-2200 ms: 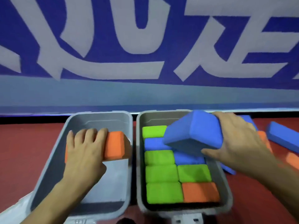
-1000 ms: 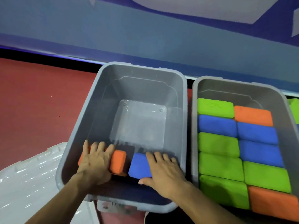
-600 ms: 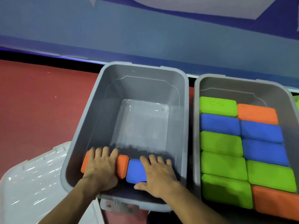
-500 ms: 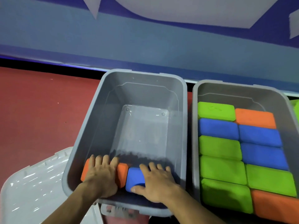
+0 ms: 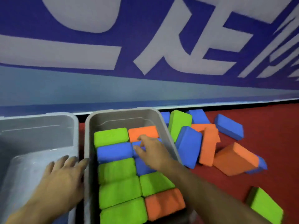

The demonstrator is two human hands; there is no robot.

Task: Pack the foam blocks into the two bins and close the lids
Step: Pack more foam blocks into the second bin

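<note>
Two grey bins stand side by side. The left bin point(image 5: 40, 126) shows a bare inside from here. The right bin point(image 5: 123, 113) holds a full layer of green, blue and orange foam blocks point(image 5: 116, 168). My left hand point(image 5: 63, 178) hovers flat and empty over the left bin's right wall, fingers spread. My right hand point(image 5: 152, 152) reaches across the right bin above its blocks, fingers apart, holding nothing. To the right of that bin lies a loose pile of foam blocks point(image 5: 208, 143) on the red floor.
A separate green block point(image 5: 265, 206) lies at the lower right. A blue block point(image 5: 229, 128) sits at the pile's far side. A wall point(image 5: 145, 46) with large white characters on blue runs behind the bins.
Both hands have left the orange and blue blocks at the left bin's near end. The view swung right; my right hand moved over the right bin toward the pile.
</note>
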